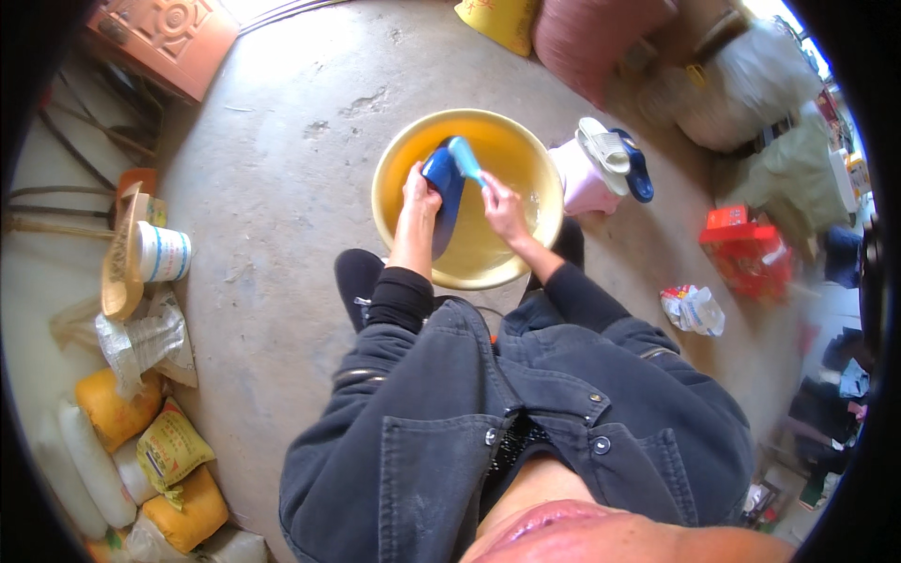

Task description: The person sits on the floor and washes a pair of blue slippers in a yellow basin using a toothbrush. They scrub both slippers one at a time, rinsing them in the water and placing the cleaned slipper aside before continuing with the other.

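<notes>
A dark blue slipper [445,184] is tilted inside a round yellow plastic basin [380,190] on the floor. My left hand [420,195] grips the slipper by its strap side. In my right hand [503,209] is the handle of a light blue scrubbing brush [464,158], whose head lies against the slipper's upper end. The bristles are turned away and hidden. Shallow liquid covers part of the basin's bottom. Just right of the basin, light grey slippers [604,151] and a dark blue slipper [639,165] rest on a pink stool-like support [581,176].
A crumpled plastic packet [692,310] and a red box [750,260] lie to the right. Full sacks [598,42] stand at the back. Along the left are a white bucket [164,252], yellow bags [186,510] and a wooden-handled broom [63,227]. My black shoe [357,281] is beside the basin.
</notes>
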{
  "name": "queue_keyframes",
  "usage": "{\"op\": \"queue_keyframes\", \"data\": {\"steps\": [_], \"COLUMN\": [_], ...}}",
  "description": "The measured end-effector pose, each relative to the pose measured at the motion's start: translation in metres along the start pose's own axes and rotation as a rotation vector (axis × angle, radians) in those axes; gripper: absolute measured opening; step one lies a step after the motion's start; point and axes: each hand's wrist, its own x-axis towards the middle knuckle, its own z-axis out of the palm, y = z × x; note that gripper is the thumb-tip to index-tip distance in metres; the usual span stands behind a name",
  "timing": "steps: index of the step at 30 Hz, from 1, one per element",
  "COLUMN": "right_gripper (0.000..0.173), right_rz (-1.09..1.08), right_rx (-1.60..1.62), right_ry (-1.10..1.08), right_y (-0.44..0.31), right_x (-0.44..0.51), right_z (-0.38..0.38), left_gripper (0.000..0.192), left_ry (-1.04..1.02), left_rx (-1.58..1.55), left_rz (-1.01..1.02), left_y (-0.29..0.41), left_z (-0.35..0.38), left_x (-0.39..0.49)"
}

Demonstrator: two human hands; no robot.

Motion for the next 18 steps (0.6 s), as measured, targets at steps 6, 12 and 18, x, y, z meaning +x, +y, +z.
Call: {"op": "queue_keyframes", "data": {"steps": [6,12,18], "right_gripper": [0.034,0.033,0.035], "right_rz": [-0.074,0.212,-0.007], "right_rx": [-0.012,-0.238,0.134], "right_ry": [-0.004,0.014,0.016], "right_y": [0.009,0.100,0.047], "right_x": [-0.026,0.026,-0.043], "right_z": [0.008,0.010,0.005], "left_gripper": [0.029,0.033,0.042], "left_ry": [-0.035,-0.121,-0.235], "left_rx": [0.008,-0.008,0.011], "left_rz": [-0.040,-0.061,-0.081], "left_y": [-0.002,-0.010,-0.024], "left_z": [-0.007,-0.005,-0.005], "left_x": [0.009,0.003,0.004]}}
